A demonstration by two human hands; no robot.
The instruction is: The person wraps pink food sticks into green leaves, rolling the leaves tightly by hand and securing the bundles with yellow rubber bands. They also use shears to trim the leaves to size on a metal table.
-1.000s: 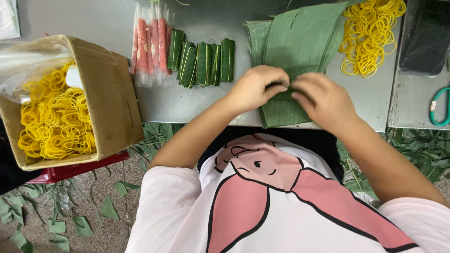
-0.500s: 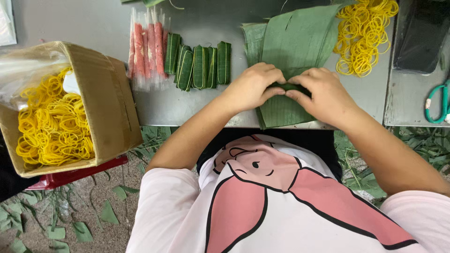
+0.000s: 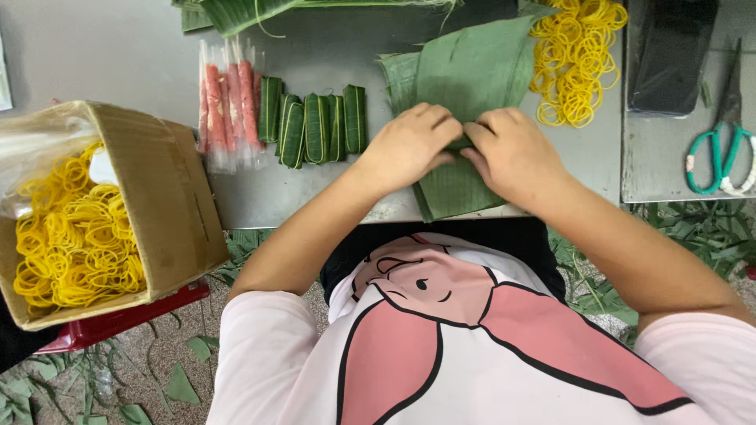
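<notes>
Both hands meet over a stack of green leaves on the grey table, near its front edge. Left hand and right hand have fingers curled down, pinching a small folded leaf bundle between them; most of the bundle is hidden under the fingers. Left of the hands: a row of finished leaf parcels, then pink sticks in clear wrappers. Loose yellow rubber bands lie just beside the leaves on the right. Green-handled scissors sit further right. A cardboard box of rubber bands stands at far left.
</notes>
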